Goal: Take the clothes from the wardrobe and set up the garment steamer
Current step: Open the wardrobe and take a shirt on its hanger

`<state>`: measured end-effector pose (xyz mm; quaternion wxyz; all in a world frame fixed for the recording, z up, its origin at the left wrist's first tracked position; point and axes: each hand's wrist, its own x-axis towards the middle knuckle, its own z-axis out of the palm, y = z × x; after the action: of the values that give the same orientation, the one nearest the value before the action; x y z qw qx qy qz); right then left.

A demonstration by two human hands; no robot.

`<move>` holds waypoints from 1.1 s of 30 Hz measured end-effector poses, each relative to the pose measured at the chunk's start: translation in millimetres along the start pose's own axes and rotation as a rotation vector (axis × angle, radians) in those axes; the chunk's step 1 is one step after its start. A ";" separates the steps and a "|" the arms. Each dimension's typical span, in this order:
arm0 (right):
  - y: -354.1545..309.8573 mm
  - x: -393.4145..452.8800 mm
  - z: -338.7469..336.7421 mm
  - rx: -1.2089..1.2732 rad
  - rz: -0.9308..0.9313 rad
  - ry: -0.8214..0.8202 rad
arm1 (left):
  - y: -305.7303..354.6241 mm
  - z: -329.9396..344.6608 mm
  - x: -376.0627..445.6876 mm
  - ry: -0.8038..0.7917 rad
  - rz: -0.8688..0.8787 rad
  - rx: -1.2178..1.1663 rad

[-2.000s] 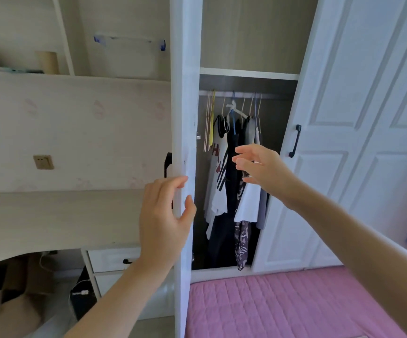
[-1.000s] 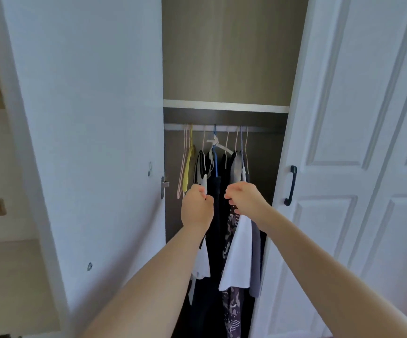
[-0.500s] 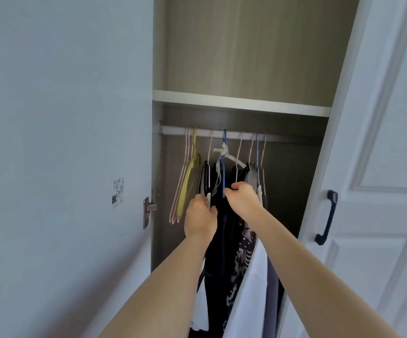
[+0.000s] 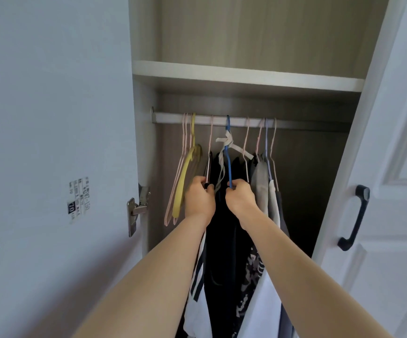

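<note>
The wardrobe stands open with a metal rail across it. Several hangers with clothes hang from the rail: a black garment in the middle, a grey one to the right, white tops lower down. My left hand grips the shoulder of a dark garment on a pink hanger. My right hand grips the lower part of a blue hanger that has a white strip tied round its neck. The steamer is out of view.
The open left door fills the left side, with a label and a metal hinge. The right door has a black handle. A white shelf runs above the rail. Empty yellow and pink hangers hang at the rail's left.
The left door has swung fully open and the view has come close to the rail. Both hands reached into the clothes and took hold at hanger level.
</note>
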<state>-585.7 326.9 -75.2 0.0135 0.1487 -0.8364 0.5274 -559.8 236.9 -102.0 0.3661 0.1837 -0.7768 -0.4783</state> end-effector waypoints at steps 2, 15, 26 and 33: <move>-0.9 -0.8 5.9 -0.037 -0.003 0.071 | 2.8 1.1 4.9 -0.003 -0.015 -0.005; 5.7 -0.9 22.2 -0.029 -0.124 0.175 | 8.1 3.5 26.9 0.048 0.010 -0.076; -10.5 -19.2 3.4 -0.017 -0.272 0.199 | 21.6 3.0 21.8 0.144 0.141 -0.065; 18.4 -56.7 0.2 0.017 -0.280 0.207 | 7.6 13.5 -18.5 0.196 0.118 -0.124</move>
<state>-536.4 347.4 -101.6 0.1717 0.2087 -0.7971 0.5400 -557.1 260.5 -106.2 0.4784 0.1607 -0.7156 -0.4830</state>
